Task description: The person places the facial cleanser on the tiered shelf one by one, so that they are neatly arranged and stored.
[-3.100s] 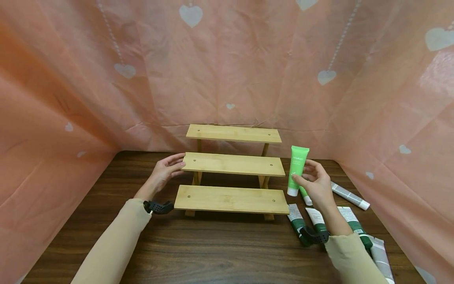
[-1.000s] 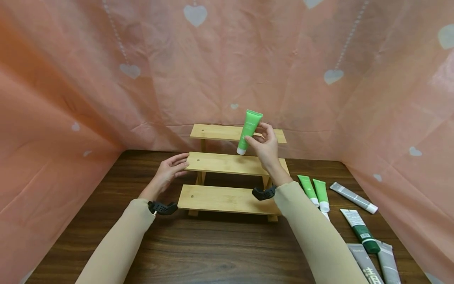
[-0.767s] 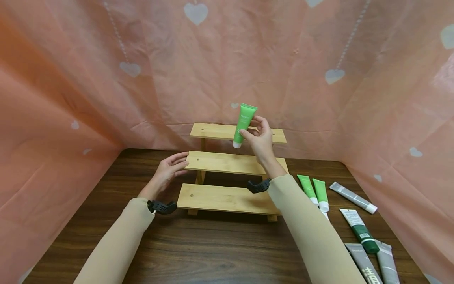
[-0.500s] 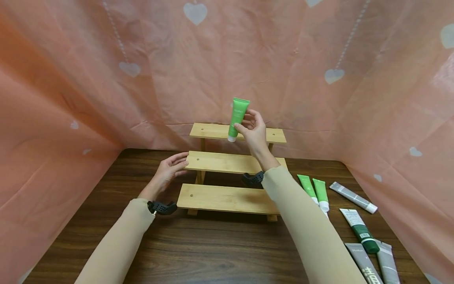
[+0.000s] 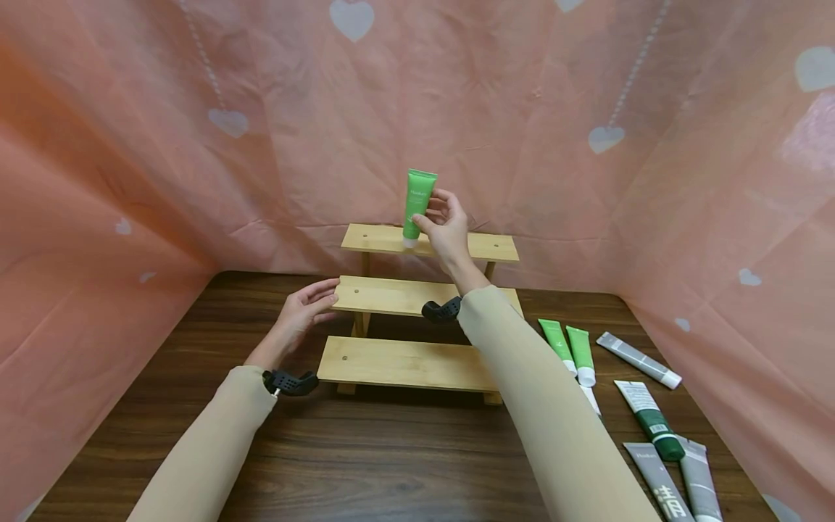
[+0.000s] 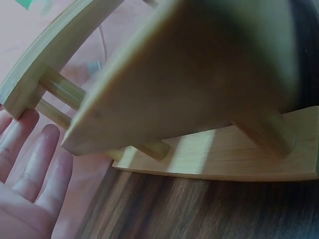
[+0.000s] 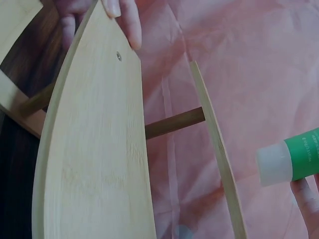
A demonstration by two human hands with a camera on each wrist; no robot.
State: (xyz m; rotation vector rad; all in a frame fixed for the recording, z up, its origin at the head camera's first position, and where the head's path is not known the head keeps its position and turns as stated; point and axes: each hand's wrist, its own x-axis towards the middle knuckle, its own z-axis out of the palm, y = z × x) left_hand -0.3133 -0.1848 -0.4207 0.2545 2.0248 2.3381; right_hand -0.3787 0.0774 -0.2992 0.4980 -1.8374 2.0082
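My right hand [image 5: 449, 225] pinches an upright green tube with a white cap [image 5: 418, 203] between thumb and fingers. Its cap end overlaps the top board [image 5: 483, 245] of a three-tier wooden display stand in the head view. In the right wrist view the white cap [image 7: 275, 164] shows beyond the edge of that board. My left hand [image 5: 296, 319] grips the left end of the middle board [image 5: 385, 295], with fingertips on its upper face and back edge. Straight fingers [image 6: 40, 154] beside a board corner show in the left wrist view.
Right of the stand, two green tubes [image 5: 556, 344] lie side by side, with a grey tube [image 5: 639, 359] beyond. A white-and-green tube [image 5: 649, 420] and two more grey tubes [image 5: 659, 478] lie nearer. The lowest board [image 5: 404, 362] stands in front; a pink heart-patterned curtain [image 5: 496, 145] surrounds the table.
My right hand has carried the green tube left and upward from the table's right side to the top board. The left hand keeps its place on the middle board.
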